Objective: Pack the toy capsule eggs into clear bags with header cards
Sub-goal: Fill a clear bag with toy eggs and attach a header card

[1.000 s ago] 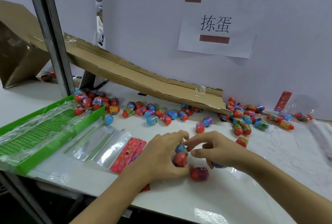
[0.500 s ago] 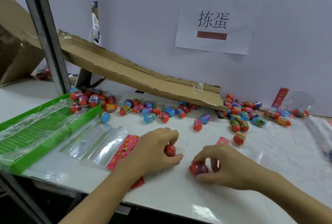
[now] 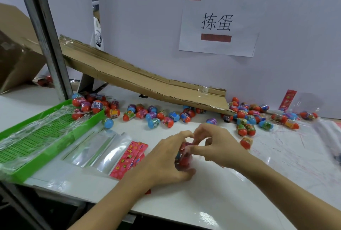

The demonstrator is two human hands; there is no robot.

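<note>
Both hands have come together: left hand (image 3: 166, 159) fingers curl around red eggs (image 3: 185, 153), right hand (image 3: 219, 144) fingers pinching them.

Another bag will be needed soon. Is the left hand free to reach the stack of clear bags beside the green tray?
Probably not yet: the left hand grips red eggs together with the right hand. The clear bags lie uncovered just to its left, so the path looks open once it lets go.

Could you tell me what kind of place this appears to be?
Probably a hand-packing station in a small toy factory or workshop. Dozens of capsule eggs lie loose at the foot of a cardboard chute, empty clear bags with header cards are stacked ready, and a paper sign is taped to the partition.
</note>
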